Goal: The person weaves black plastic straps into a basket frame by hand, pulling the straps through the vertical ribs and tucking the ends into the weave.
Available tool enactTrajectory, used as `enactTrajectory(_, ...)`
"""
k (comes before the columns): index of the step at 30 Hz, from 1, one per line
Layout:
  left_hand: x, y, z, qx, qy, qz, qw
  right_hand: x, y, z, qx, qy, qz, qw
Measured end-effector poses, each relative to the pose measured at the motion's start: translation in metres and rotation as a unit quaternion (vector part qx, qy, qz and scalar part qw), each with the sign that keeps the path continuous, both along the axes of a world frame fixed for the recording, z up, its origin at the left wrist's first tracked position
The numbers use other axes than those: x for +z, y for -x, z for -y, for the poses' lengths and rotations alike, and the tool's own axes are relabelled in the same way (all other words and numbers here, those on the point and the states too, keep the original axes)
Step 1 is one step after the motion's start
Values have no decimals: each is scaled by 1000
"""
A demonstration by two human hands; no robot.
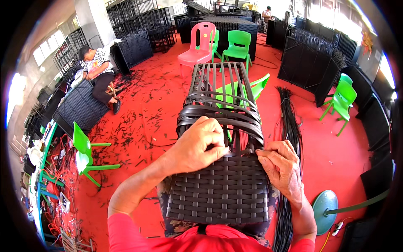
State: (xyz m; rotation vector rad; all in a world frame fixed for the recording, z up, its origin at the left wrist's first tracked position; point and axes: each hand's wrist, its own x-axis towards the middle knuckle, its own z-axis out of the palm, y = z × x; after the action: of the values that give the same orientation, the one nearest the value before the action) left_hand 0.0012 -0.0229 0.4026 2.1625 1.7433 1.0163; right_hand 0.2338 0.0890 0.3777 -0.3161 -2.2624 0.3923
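Note:
A dark frame with a black woven panel point(218, 189) rests on my lap; its near part is tightly woven, while bare lengthwise strips point(222, 75) run to the far end. Several loose black flat strips point(218, 113) loop across the frame just beyond the weave. My left hand point(201, 145) is closed in a pinch at the weave's far edge, thumb and forefinger on a black strip. At the right side of that edge, my right hand point(281, 164) pinches the strip near the frame's side. The fingertips partly hide the strip.
A bundle of long black strips point(289, 122) lies on the red floor to the right. Green chairs point(342, 98) and a pink chair point(199, 46) stand around. Strip scraps litter the left floor, where another person point(98, 69) sits. A round green base point(325, 212) is at lower right.

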Motion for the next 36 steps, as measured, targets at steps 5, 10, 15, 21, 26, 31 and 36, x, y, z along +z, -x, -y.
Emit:
enactTrajectory(5,-8,5,1,-1,40,96,995,3,1,0,7,15,1,1000)
enactTrajectory(10,-16,5,-1,-30,2,43,999,19,14,4,63,-37,49,996)
enactTrajectory(15,-14,1,3,9,-20,77,997,28,44,12,60,-30,61,996)
enactTrajectory(21,-7,30,54,176,-133,34,975,22,64,21,78,27,117,990)
enactTrajectory(26,-13,38,66,126,-71,7,990,24,67,24,76,18,113,991)
enactTrajectory(31,-13,55,66,57,1,58,997,26,72,27,72,-1,146,987)
enactTrajectory(36,-41,48,90,97,-65,236,965,23,65,30,62,3,134,989)
